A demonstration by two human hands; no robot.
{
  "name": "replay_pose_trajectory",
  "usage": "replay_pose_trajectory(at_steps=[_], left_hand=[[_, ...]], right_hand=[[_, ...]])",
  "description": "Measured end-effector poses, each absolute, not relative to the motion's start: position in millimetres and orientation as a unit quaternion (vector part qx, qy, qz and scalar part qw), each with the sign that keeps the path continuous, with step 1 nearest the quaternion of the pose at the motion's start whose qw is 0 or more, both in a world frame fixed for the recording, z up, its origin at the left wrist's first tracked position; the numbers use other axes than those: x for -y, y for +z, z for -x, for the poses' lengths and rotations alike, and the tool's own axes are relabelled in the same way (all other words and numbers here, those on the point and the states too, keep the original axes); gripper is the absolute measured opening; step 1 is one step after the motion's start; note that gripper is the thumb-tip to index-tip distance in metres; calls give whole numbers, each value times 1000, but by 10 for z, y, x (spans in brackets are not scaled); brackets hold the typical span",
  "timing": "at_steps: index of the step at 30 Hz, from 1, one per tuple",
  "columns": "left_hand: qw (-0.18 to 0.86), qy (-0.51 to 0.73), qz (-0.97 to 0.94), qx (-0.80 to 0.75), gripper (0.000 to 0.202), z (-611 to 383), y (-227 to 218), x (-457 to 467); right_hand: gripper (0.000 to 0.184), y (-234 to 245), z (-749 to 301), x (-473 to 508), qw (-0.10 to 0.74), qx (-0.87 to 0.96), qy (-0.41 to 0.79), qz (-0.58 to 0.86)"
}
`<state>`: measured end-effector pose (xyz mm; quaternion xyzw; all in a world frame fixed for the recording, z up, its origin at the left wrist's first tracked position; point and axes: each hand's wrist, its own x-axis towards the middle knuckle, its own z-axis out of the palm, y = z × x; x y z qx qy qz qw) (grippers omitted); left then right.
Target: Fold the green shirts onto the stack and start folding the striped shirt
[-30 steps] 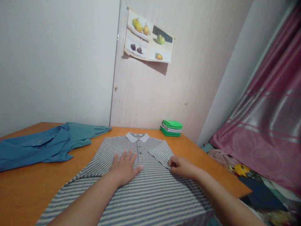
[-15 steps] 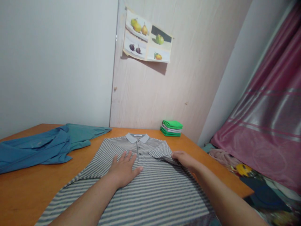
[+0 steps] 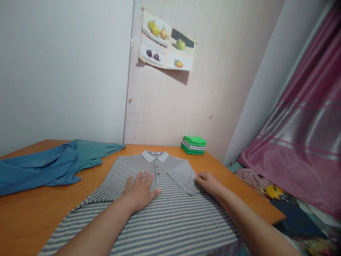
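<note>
A grey-and-white striped polo shirt [image 3: 173, 217] lies front up on the table, its plain grey collar [image 3: 155, 156] toward the wall. My left hand [image 3: 139, 192] rests flat on the chest beside the button placket, fingers spread. Curled closed, my right hand [image 3: 209, 183] is at the shirt's right edge, by the outer side of the sleeve [image 3: 183, 177]. That sleeve lies folded inward over the front, fairly flat. The fingertips of my right hand are partly hidden, and they appear to pinch the fabric there.
Blue and teal garments [image 3: 61, 160] lie loosely on the left of the orange-brown table [image 3: 23, 217]. A stack of folded green and white cloths [image 3: 193, 145] stands at the back right. Past the table's right edge are a pink curtain [image 3: 301, 149] and a heap of mixed items [image 3: 295, 218].
The right sleeve, bunched and folded back before, now lies opened out flatter toward me. My right hand has shifted slightly down with its fingers curled; my left hand stays put.
</note>
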<state>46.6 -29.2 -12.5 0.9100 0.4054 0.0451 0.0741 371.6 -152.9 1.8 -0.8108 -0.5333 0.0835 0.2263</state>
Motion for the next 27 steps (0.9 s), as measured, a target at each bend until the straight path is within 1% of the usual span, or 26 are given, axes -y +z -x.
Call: replay_pose_trajectory(at_steps=[2,5,7,11,14,18,23,27], left_hand=[[73,44,-910,-405,90,-465,-116,300],[73,43,-911,-405,90,-461,-119,303],[74,45,-910,-405,90,-460,-130,299],[75,49,-910,-405,90,-460,-152,292],[75,47,-910,-405,90,-458,-148,297],[78,51,-910,-405,90,-451,-123,317],[86,54,-910,-402,89,-451,-118,327],[86,58,-910,-400,89,-450,-146,315]], right_hand=[[15,-10,-3685,1578,183,529,53,827],[15,26,-3641,1592,136,514,16,847],[20,79,-3604,1541,122,509,-3,852],[40,113,-3487,1341,123,527,-18,841],[54,-4,-3389,1201,122,560,-8,819],[72,-222,-3346,1120,91,572,28,815],[76,-220,-3420,1010,63,561,56,823],[75,-133,-3426,794,70,549,45,831]])
